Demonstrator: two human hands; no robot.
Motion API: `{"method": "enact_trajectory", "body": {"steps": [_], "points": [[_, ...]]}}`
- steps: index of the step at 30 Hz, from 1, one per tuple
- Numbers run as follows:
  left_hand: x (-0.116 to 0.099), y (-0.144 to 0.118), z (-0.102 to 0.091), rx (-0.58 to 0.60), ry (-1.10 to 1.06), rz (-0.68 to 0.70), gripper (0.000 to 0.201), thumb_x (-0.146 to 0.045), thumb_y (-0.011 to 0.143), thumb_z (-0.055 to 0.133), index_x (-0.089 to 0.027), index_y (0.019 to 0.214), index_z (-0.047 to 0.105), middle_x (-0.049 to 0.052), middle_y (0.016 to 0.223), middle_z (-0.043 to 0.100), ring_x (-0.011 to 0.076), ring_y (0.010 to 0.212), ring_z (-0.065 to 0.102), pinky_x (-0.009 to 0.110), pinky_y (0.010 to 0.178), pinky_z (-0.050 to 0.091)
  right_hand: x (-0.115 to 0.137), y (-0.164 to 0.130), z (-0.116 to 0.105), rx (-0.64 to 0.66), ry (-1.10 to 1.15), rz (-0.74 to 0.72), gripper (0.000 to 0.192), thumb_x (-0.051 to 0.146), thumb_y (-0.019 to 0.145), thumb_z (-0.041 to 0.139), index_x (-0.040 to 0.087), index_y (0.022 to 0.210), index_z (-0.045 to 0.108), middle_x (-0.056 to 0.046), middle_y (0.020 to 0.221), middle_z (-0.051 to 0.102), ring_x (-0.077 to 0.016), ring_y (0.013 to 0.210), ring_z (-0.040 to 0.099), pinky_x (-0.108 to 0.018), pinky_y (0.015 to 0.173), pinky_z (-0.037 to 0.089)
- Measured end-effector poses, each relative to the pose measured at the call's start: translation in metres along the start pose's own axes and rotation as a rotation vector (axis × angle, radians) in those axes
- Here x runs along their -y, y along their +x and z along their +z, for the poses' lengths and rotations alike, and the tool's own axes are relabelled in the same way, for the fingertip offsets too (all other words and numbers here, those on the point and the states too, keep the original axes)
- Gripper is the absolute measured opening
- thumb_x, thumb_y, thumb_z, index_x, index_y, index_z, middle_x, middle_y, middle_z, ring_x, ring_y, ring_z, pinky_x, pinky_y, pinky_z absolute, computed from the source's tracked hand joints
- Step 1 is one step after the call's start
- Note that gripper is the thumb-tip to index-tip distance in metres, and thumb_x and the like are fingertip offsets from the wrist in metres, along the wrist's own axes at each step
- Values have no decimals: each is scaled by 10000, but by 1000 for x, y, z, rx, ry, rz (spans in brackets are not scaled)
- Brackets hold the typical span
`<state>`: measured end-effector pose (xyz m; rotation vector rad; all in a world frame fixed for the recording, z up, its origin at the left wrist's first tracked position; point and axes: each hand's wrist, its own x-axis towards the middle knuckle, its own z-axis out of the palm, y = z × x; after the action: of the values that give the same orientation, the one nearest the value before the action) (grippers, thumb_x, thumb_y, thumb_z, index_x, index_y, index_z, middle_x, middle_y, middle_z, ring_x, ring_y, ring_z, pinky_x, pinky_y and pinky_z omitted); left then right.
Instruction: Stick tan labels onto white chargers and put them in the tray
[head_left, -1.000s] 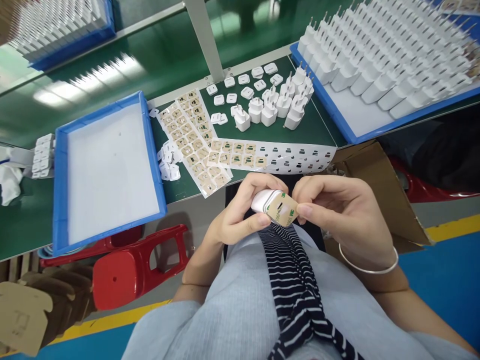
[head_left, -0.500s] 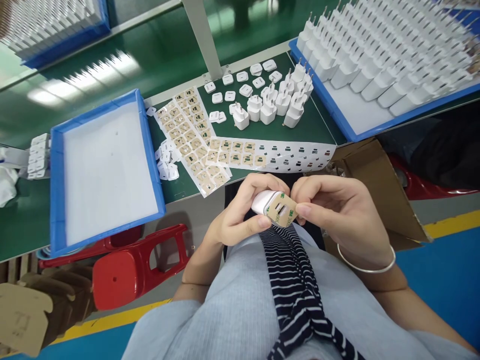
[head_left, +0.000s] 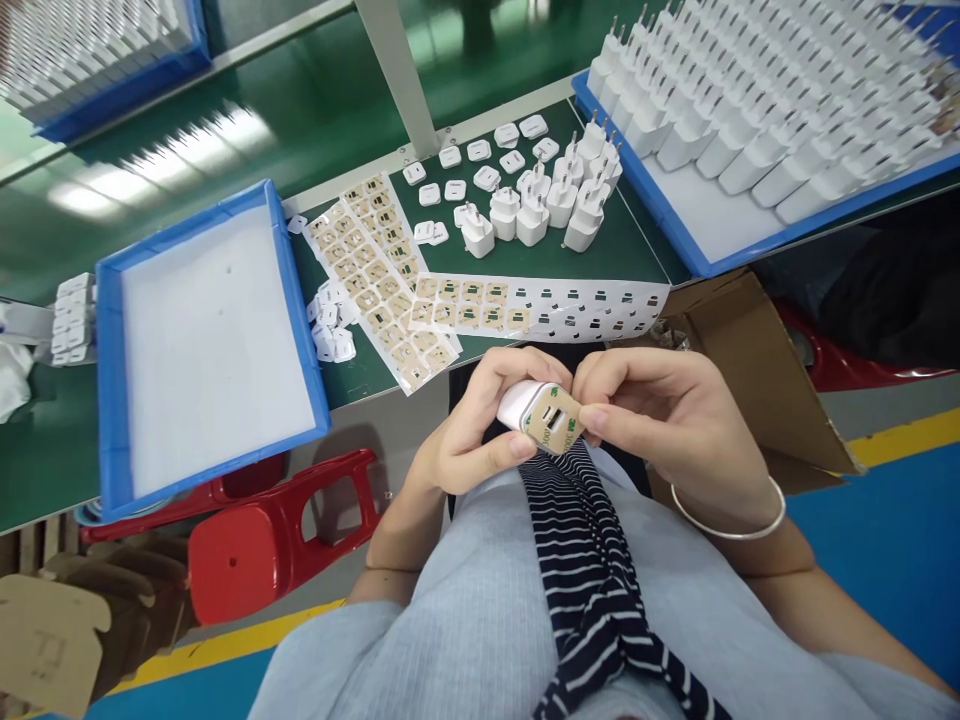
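White plastic charger body [head_left: 525, 402] lies in front of the person's chest, its long axis pointing up-left. The left hand [head_left: 480, 430] grasps it from the left side. The right hand [head_left: 660, 420] pinches the tan square sticker [head_left: 556, 428] on its near end face.
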<state>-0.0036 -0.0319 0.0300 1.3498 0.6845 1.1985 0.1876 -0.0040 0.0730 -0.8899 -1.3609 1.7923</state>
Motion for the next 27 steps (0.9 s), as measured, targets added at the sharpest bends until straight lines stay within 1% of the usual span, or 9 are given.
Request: {"method": "enact_trajectory", "body": {"steps": [5,9,13,16,18,21,22,24,27], "points": [[0,1,0,6,28,1,355,-506,891,642,-266,1128,531,68,991,638,229,882,653,392,751,551,0,0,0,15,17,28,181,195,848,745,195,690,655,-3,668,594,-127,637,554,-259,553,452],[0,1,0,26,-8,32,325,-427,911,630,-266,1177,536,64,1017,616,223,927,630,383,801,539,0,1,-1,18,14,41,185,186,846,733,191,684,642,-3,673,595,-125,641,552,-256,566,461],[2,1,1,40,-54,72,350,-394,897,642,-242,1194,536,56,1022,596,200,930,600,357,835,519,1,2,-1,47,10,46,181,147,833,722,185,686,622,4,684,593,-117,648,548,-251,593,466],[3,1,3,37,-80,65,351,-358,877,661,-234,1184,544,45,1018,589,178,905,582,331,832,498,1,2,-1,55,-17,47,220,131,818,721,183,661,576,18,661,557,-106,625,504,-243,567,417],[5,1,4,13,-92,43,354,-407,876,655,-228,1167,561,43,993,589,177,874,573,320,795,485,-1,2,-1,49,-60,51,311,139,814,727,184,607,500,39,604,469,-89,578,419,-237,523,336],[12,3,4,-26,-93,26,382,-543,892,589,-203,1063,628,51,923,594,183,805,555,318,725,458,-5,5,-2,58,-98,73,435,197,824,751,186,565,401,60,567,349,-72,541,300,-246,491,229],[15,4,4,-38,-86,25,371,-545,906,565,-196,999,650,54,896,595,183,786,551,320,717,450,-7,6,-3,66,-89,85,440,225,830,756,186,568,405,58,574,350,-73,545,301,-248,495,230],[21,6,4,-69,-81,20,312,-468,936,541,-188,882,668,52,850,598,177,764,548,320,724,441,-12,9,-3,80,-55,101,402,278,845,756,183,593,458,47,602,397,-83,573,351,-249,520,276],[29,7,4,-139,-111,-8,262,-368,949,533,-186,816,667,41,811,596,163,733,543,310,726,435,-18,11,-2,94,-34,116,346,328,867,738,176,643,523,34,643,457,-93,609,409,-250,559,328]]}}
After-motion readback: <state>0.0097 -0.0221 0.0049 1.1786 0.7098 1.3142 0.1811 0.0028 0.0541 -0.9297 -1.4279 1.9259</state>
